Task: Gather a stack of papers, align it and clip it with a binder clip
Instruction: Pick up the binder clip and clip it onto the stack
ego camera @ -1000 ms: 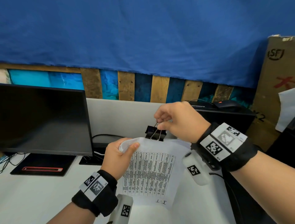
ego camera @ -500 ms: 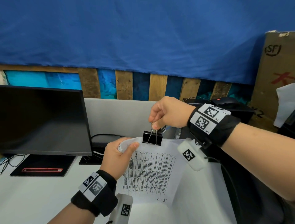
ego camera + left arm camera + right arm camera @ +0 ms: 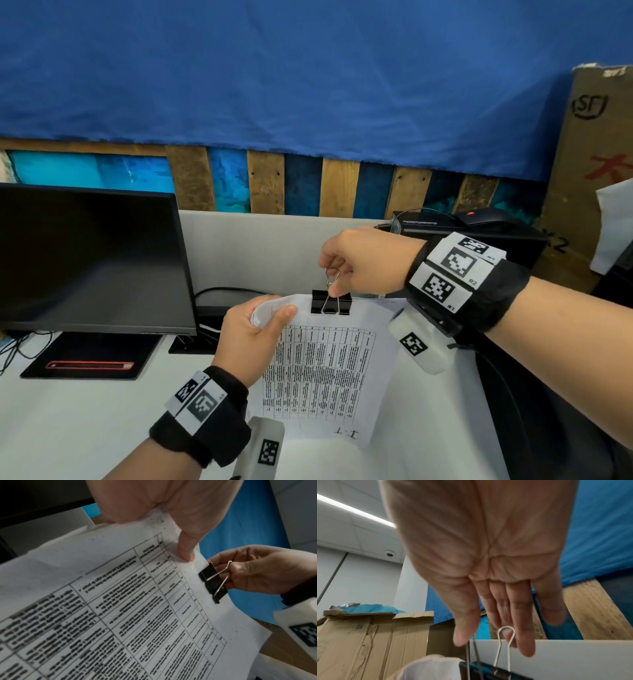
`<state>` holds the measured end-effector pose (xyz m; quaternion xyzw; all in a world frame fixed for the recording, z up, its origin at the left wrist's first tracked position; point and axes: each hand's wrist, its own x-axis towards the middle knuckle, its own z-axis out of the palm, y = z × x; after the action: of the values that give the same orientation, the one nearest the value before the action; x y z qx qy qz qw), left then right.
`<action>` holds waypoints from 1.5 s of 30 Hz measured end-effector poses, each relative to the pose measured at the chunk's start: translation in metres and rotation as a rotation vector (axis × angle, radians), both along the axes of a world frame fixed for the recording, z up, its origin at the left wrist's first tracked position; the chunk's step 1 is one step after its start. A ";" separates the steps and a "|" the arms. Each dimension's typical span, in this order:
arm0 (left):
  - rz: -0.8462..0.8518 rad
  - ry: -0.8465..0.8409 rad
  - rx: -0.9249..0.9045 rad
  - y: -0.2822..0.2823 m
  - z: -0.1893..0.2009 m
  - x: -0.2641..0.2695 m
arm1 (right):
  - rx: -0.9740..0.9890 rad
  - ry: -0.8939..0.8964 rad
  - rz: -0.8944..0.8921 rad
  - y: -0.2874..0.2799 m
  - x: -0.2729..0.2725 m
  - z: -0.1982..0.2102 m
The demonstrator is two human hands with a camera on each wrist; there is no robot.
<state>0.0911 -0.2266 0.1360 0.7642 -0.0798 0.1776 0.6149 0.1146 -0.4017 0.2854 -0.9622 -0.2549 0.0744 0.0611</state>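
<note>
Above the white bench (image 3: pixel 68 428), right of the dark monitor (image 3: pixel 89 257), the stack of papers (image 3: pixel 329 370) is held up at a slant. The left hand (image 3: pixel 250 339) grips its top-left corner, thumb on the printed face. The binder clip (image 3: pixel 331 302) sits on the far top edge — black body astride the sheets. The right hand (image 3: pixel 363 263) pinches the wire handles between thumb and fingers. Clipping appears in hand, nearly done. Next, by my judgement: release the handles and check the clip bites every sheet — edges flush.
</note>
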 end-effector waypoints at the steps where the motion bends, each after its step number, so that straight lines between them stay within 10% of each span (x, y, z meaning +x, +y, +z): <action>1: -0.003 -0.002 0.002 0.000 0.001 0.000 | -0.044 0.034 0.005 -0.001 0.001 0.001; 11: -0.031 0.024 0.010 -0.002 0.005 0.000 | 0.010 0.231 -0.013 -0.011 0.021 0.001; 45: -0.002 -0.004 -0.013 0.003 0.001 0.002 | 0.045 0.019 0.107 -0.001 0.025 -0.007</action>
<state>0.0932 -0.2236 0.1372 0.7597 -0.0808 0.1788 0.6200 0.1395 -0.4029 0.2779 -0.9448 -0.3069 0.0811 0.0810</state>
